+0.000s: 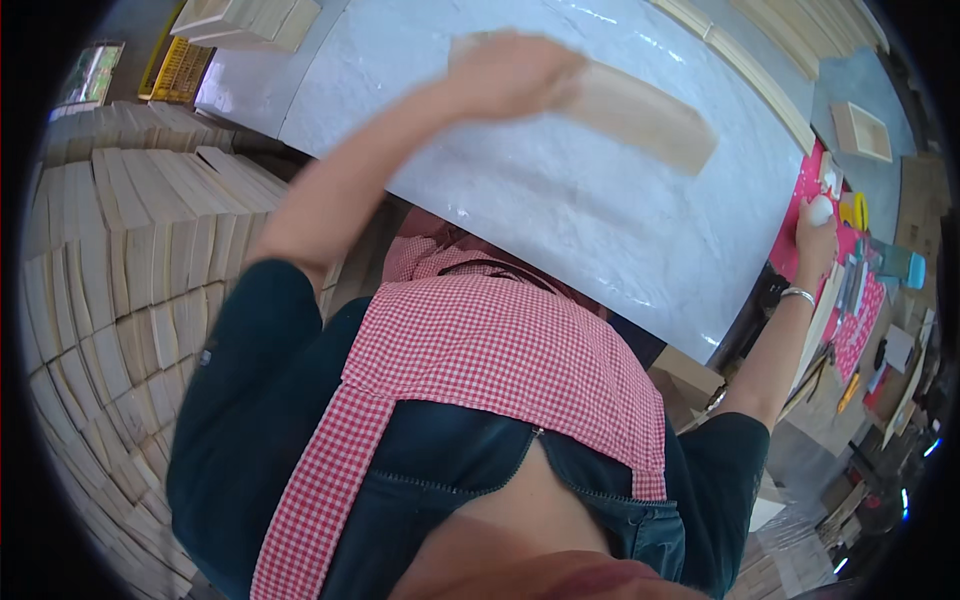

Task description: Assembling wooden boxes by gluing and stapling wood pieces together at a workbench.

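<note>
Head view, left to right: note pale flat wooden pieces (150, 240) in tight stacked rows, probably to save space; too many to count. Count one yellow slatted plastic crate (180, 72) beyond. Next, left hand (522, 76) wrapped over one pale rectangular wooden board (648, 117), above the white marbled worktop (640, 240). Gripped off-centre, apparently leaving the longer end free; probably lifted, judging by soft shadow lying apart. Too blurred to tell finger placement. Then right hand (815, 238) curled round one white rounded object (821, 210) over one pink dotted sheet (858, 335); cannot tell exact kind. Likely kept at the side for easy reach. Beyond, count one shallow pale wooden box (862, 132), one translucent blue container (905, 268).
</note>
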A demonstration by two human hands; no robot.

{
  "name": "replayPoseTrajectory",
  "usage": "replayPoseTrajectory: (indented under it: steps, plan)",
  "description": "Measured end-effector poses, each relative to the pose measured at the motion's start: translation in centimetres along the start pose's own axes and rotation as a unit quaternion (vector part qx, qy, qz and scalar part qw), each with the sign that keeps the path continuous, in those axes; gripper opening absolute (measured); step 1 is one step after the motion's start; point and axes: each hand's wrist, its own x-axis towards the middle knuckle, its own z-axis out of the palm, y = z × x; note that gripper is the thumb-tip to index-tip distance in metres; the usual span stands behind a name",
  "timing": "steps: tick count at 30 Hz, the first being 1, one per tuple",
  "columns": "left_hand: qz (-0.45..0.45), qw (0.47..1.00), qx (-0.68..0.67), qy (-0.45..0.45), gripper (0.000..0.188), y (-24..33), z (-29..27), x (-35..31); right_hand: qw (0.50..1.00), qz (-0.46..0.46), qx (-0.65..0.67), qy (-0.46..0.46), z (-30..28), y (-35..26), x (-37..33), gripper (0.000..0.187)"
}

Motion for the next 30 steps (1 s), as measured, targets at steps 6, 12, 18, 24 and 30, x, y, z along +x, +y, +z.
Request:
replayPoseTrajectory:
  steps: [6,12,18,24,30]
  plan:
    - [-0.029,0.971,-0.189,-0.141,0.036,-6.7,-6.0,8.1,0.991,0.110,0.074,0.009,3.0,2.5,2.6,0.069]
    - [-0.061,0.976,-0.166,-0.127,0.034,-5.9,-6.5,8.0,0.928,0.194,0.301,0.103,-1.1,2.6,1.6,0.056]
    - [-0.053,0.975,-0.165,-0.137,0.035,-4.8,-6.5,7.9,0.739,0.145,0.619,0.225,-7.9,-1.4,-4.9,0.040]
    - [0.024,0.988,0.108,0.106,0.033,1.1,2.6,-1.9,0.670,0.067,0.704,0.225,-10.2,-9.6,-13.2,0.040]
    - [0.095,0.964,0.121,0.217,0.045,4.0,8.4,-7.1,0.676,-0.027,0.736,0.015,-9.1,-17.2,-20.0,0.046]
